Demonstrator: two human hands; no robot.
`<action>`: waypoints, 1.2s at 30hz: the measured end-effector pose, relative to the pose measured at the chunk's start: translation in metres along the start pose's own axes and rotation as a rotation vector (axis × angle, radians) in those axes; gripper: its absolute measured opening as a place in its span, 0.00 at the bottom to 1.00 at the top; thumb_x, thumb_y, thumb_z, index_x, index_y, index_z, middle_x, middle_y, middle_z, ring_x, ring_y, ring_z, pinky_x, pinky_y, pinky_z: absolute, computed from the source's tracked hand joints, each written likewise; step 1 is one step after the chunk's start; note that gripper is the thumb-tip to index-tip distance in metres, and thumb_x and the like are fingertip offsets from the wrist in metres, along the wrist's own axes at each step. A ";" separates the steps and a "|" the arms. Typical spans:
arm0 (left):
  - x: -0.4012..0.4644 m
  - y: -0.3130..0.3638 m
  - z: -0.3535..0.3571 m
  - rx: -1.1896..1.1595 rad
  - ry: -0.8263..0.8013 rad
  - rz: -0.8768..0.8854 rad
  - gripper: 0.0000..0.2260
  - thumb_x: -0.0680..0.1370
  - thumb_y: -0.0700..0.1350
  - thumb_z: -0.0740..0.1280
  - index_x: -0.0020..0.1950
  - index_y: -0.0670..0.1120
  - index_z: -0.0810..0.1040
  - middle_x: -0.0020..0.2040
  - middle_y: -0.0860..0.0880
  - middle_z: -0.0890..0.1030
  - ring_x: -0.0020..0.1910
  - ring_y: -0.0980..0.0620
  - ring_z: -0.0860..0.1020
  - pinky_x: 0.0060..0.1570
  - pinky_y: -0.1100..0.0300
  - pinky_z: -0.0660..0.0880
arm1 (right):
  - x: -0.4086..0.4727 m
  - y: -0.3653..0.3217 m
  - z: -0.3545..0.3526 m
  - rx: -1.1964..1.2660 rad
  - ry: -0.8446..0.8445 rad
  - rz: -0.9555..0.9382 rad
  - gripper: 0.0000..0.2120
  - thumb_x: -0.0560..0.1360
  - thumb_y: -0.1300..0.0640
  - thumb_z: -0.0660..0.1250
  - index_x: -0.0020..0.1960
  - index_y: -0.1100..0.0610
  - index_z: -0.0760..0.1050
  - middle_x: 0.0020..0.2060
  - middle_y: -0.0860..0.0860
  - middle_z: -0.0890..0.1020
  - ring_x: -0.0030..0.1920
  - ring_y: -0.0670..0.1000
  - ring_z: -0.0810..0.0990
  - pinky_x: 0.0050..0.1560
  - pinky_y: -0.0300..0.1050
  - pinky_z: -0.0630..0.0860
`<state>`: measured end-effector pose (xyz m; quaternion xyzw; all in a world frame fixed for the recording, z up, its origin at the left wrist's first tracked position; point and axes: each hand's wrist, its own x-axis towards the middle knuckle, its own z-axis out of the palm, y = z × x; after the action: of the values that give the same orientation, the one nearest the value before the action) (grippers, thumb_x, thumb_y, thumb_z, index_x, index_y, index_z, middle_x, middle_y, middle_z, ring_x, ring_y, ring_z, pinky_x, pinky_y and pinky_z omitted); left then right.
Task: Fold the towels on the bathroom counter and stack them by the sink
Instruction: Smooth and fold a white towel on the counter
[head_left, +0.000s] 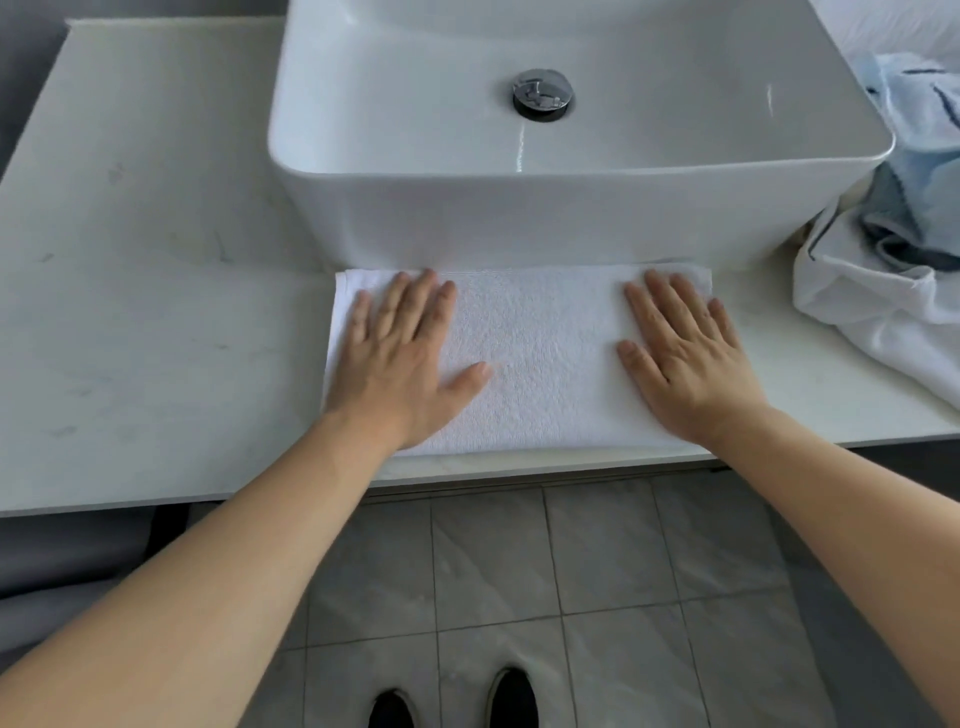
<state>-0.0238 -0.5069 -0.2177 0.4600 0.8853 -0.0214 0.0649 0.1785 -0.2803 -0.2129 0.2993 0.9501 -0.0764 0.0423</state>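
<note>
Towel (535, 358), white and folded into a flat rectangle, lay on the pale counter (156, 322) directly in front of the white basin (519, 208), its far edge tucked against the foot of the basin wall and its near edge running almost flush with the counter's front lip. Its left edge faced a broad bare stretch of counter reaching toward the left wall; its right edge sat near a crumpled heap of unfolded laundry (893, 249), white cloth below and pale blue cloth on top, which crowded the counter's right end beside the basin and came close to the towel's corner without clearly touching it. Both forearms reached in from below over the grey tiled floor (519, 597). The left hand (402, 358) pressed palm-down on the towel's left part, fingers straight and slightly spread, thumb angled out toward the middle. The right hand (685, 358) mirrored it on the right part, flat, fingers straight and close together, thumb pointing inward. A bare strip of towel showed between the two thumbs.
</note>
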 end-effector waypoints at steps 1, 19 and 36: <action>-0.004 -0.007 0.000 0.002 -0.003 -0.023 0.42 0.73 0.74 0.35 0.80 0.52 0.37 0.81 0.51 0.38 0.79 0.50 0.36 0.76 0.42 0.37 | -0.005 0.008 -0.001 0.027 -0.011 0.021 0.33 0.76 0.34 0.36 0.79 0.43 0.40 0.78 0.42 0.41 0.78 0.47 0.39 0.77 0.50 0.40; -0.017 -0.016 0.001 -0.071 0.034 -0.096 0.43 0.74 0.72 0.37 0.81 0.44 0.40 0.81 0.46 0.39 0.79 0.49 0.36 0.78 0.50 0.38 | -0.011 0.023 0.001 0.072 -0.011 0.042 0.33 0.77 0.38 0.39 0.80 0.48 0.43 0.79 0.48 0.43 0.79 0.51 0.45 0.77 0.50 0.41; -0.020 0.010 -0.023 -0.055 -0.007 -0.161 0.38 0.78 0.65 0.38 0.81 0.41 0.45 0.81 0.43 0.43 0.80 0.45 0.40 0.77 0.48 0.37 | -0.034 0.011 -0.040 -0.113 -0.126 0.162 0.32 0.80 0.39 0.40 0.79 0.50 0.39 0.79 0.52 0.41 0.78 0.54 0.38 0.75 0.53 0.31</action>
<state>-0.0066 -0.5146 -0.1918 0.3853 0.9195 -0.0040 0.0786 0.2114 -0.2837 -0.1706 0.3669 0.9210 -0.0380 0.1250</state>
